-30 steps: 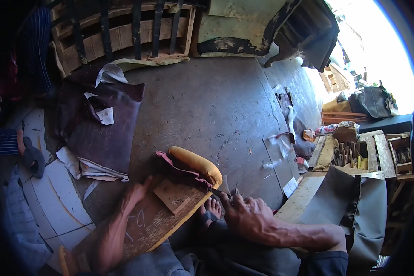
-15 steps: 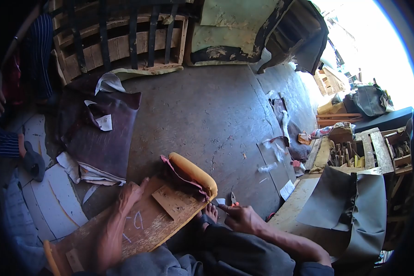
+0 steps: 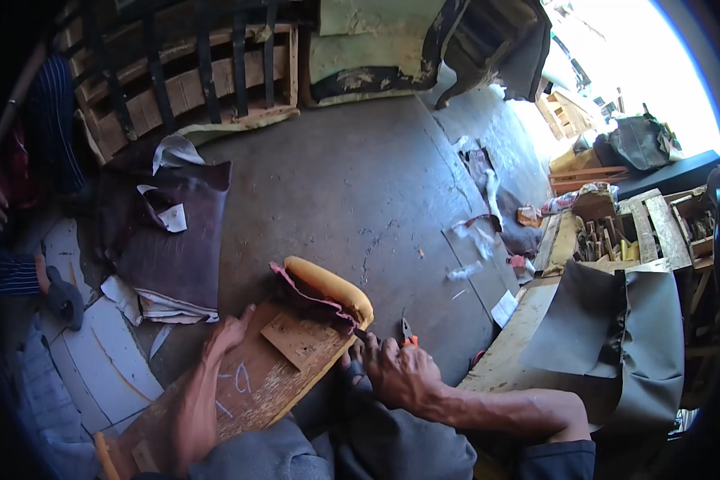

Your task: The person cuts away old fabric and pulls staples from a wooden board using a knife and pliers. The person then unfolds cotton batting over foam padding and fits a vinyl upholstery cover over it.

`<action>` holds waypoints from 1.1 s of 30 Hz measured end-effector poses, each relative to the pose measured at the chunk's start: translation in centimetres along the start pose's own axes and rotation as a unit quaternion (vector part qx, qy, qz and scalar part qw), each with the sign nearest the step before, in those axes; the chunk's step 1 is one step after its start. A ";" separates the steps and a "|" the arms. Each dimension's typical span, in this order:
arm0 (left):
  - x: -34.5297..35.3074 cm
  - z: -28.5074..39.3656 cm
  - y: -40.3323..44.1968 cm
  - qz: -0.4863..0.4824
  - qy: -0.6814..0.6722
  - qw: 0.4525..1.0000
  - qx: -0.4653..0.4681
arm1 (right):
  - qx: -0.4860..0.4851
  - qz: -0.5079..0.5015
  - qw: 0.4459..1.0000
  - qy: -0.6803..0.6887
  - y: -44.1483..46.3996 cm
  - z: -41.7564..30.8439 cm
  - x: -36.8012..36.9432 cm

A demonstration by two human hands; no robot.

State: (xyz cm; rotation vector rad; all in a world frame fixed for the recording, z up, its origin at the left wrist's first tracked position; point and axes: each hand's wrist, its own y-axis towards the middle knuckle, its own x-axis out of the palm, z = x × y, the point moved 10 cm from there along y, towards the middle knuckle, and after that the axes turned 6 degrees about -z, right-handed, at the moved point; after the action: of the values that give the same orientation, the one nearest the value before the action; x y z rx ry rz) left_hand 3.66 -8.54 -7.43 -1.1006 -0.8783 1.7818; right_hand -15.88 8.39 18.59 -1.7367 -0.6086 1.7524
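Note:
A wooden panel (image 3: 252, 376) with chalk marks lies slanted across my lap. At its far end is a rounded pad of orange foam (image 3: 328, 284), with dark red material (image 3: 308, 302) with a pink edge along it. My left hand (image 3: 230, 332) rests at the panel's far long edge, index finger stretched out. My right hand (image 3: 400, 370) is closed at the foam's near corner, around a thin dark tool that its fingers mostly hide. Pliers with orange handles (image 3: 408, 332) lie on the floor just beyond my right hand.
Dark red leather (image 3: 168, 248) lies folded on the floor at left, near another person's foot (image 3: 62, 296). A wooden frame with black straps (image 3: 192, 80) stands at the back. At right, grey material (image 3: 580, 328) hangs over a wooden piece, with a scrap-filled crate (image 3: 608, 240) beyond.
My right hand drew back from the foam's corner, then returned to it. The head view has shifted slightly. My left hand stays at the panel's edge.

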 end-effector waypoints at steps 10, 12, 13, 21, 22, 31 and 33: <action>3.5 -2.5 2.0 0.038 -0.096 0.993 0.061 | 0.002 0.096 0.981 -0.170 1.5 -2.6 -0.5; 3.8 -3.1 2.7 0.054 -0.101 0.991 0.072 | -0.021 0.105 0.983 -0.152 1.2 -2.0 -1.3; 3.6 -3.0 3.0 0.073 -0.108 0.988 0.087 | -0.042 0.117 0.983 -0.138 0.9 -1.8 -1.9; 2.1 -2.4 1.9 0.057 -0.053 0.996 0.039 | -0.042 0.025 0.991 0.124 1.4 3.7 1.4; 1.9 -2.1 1.8 0.034 -0.018 0.999 0.035 | -0.043 0.028 0.992 0.118 1.5 4.9 2.9; 3.8 -5.1 7.0 0.277 -0.129 0.902 0.306 | -0.111 0.138 0.743 0.645 5.3 6.8 8.2; 2.5 -5.6 6.0 0.170 -0.083 0.961 0.203 | -0.166 0.170 0.794 0.560 5.2 4.9 3.6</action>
State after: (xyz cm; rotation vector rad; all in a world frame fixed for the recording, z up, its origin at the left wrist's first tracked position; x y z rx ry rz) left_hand 6.41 -8.00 -15.53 -0.8759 -0.3971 2.2417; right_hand -21.14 7.57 12.63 -2.8132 -0.0408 0.4888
